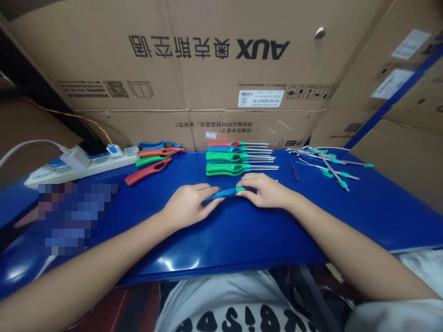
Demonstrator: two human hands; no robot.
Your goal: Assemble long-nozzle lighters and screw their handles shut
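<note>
Spanning left hand [188,206] and right hand [266,191], fingers closed around both ends: one blue plastic handle [224,193], green collar [240,189]. Just beyond grip: red, blue, green metal-tubed lighters [223,170]. Nearer side: open blue tabletop [224,240] to front edge [214,272].

The held handle [226,193] looks smooth plastic, the tabletop [242,240] glossy.

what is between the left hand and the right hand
In the head view, a blue handle with a green collar bridges them: the left hand holds the handle, the right hand grips near the collar.
</note>
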